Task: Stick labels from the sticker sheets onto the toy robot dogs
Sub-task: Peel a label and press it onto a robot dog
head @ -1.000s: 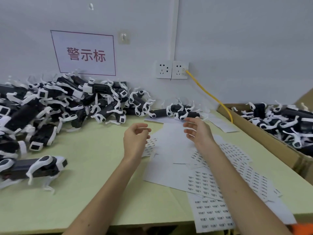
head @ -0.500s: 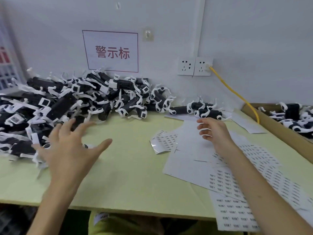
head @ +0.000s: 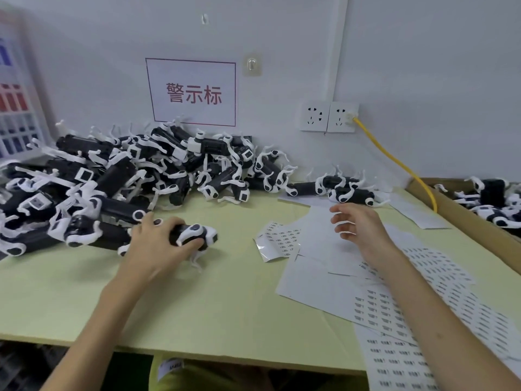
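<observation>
Pale-green table (head: 225,300) bears toy dogs (head: 118,176), sticker sheets (head: 377,309).

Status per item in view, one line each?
left hand, gripping one toy dog
right hand, loosely curled above sticker sheets, holding nothing visible
dog pile, heaped against the wall
small sheet, edge curled up
cardboard box, holds dogs
yellow cable, plugged into right socket

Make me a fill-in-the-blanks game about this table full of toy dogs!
The toy robot dog is gripped by the ____ hand.
The cable plugged into the wall socket is ____.
The cardboard box on the right holds more toy robot ____.
Missing words: left, yellow, dogs.
</observation>
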The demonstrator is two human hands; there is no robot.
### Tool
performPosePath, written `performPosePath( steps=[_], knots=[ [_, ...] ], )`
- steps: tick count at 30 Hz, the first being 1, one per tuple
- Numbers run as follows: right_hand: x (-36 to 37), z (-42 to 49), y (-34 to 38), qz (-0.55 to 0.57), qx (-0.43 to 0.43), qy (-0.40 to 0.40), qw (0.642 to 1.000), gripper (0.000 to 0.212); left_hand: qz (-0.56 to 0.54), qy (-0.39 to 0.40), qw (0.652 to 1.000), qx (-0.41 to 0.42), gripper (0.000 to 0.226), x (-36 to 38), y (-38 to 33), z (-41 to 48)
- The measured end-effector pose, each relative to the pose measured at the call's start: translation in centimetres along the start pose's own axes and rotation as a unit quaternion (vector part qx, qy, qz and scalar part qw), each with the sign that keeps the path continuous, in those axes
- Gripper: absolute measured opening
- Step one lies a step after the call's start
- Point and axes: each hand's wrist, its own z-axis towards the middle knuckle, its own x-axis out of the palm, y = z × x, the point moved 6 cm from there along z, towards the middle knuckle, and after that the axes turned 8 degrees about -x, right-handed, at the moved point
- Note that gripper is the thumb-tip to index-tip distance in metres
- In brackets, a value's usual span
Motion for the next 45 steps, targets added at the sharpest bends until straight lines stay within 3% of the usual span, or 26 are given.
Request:
performPosePath(
  steps=[6, 13, 20, 24, 31, 35, 40, 43, 45],
  knots=[
    [0.2, 0.1, -0.2, -0.008, 0.002, 0.011, 1.0, 0.016, -0.016, 0.045, 0.998, 0.049, 0.066, 3.5, -5.6, 0.1],
    [0.3, -0.2, -0.1, -0.017, 0.009, 0.018, 1.0, 0.017, -0.105, 0.209, 0.956, 0.174, 0.046, 7.8, -13.3, 0.4],
    [0.6, -0.4, 0.0, -0.022, 0.01, 0.021, 0.999, 0.018, -0.135, 0.132, 0.964, 0.19, 0.043, 8.7, -15.3, 0.3],
    [0.6, -0.4, 0.0, -0.024, 0.01, 0.023, 0.999, 0.019, -0.203, 0.077, 0.964, 0.155, 0.048, 8.2, -15.0, 0.0],
    [0.6, -0.4, 0.0, -0.022, 0.013, 0.022, 0.999, 0.02, -0.315, 0.028, 0.942, 0.108, 0.03, 6.0, -14.2, -0.6],
    [0.7, -0.3, 0.0, -0.023, 0.012, 0.026, 0.999, 0.02, -0.411, 0.015, 0.909, 0.071, 0.04, 5.1, -13.5, -1.1],
    [0.7, -0.3, 0.0, -0.026, 0.005, 0.03, 0.999, 0.021, -0.483, 0.068, 0.867, 0.101, 0.047, 4.7, -15.6, -1.5],
    [1.1, -0.6, 0.3, -0.02, -0.015, 0.059, 0.998, 0.019, -0.509, 0.179, 0.837, 0.092, 0.063, 6.0, -17.3, -1.9],
    [1.8, -0.8, 0.6, -0.011, -0.031, 0.089, 0.995, 0.018, -0.537, 0.267, 0.796, 0.079, 0.049, 7.1, -18.3, -2.4]
  ],
)
